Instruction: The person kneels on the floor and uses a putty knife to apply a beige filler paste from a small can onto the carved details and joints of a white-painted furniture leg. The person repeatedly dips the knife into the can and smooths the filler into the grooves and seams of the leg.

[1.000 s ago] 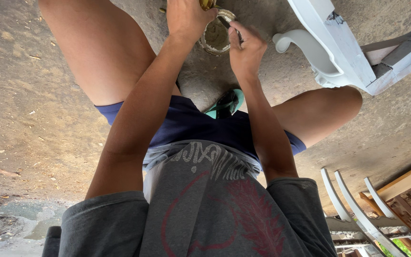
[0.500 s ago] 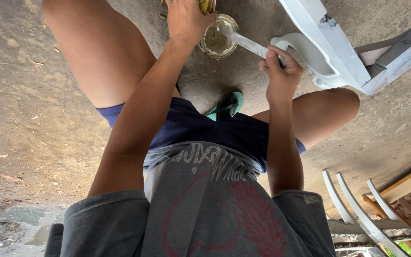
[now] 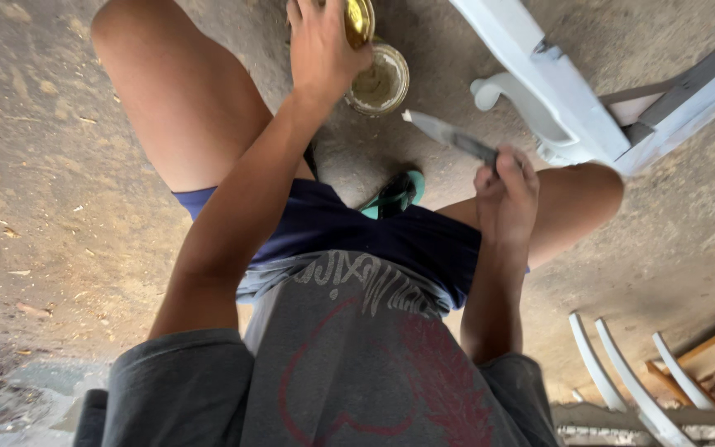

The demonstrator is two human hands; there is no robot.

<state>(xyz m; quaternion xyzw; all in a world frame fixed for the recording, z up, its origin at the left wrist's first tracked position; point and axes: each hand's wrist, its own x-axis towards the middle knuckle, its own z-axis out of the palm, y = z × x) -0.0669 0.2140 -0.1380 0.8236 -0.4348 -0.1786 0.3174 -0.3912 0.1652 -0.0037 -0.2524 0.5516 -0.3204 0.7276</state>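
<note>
The left hand (image 3: 320, 50) is closed on what looks like a brass-coloured lid above the round open tin of pale greenish paste (image 3: 380, 80) on the dirt floor, while the right hand (image 3: 506, 194) grips a narrow grey putty knife (image 3: 448, 135), whose loaded tip could drip short of the white-painted wooden chair (image 3: 539, 91).

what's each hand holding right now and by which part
The right hand grips a putty knife by its dark handle. The left hand holds a gold lid by its edge above the open jar.
</note>
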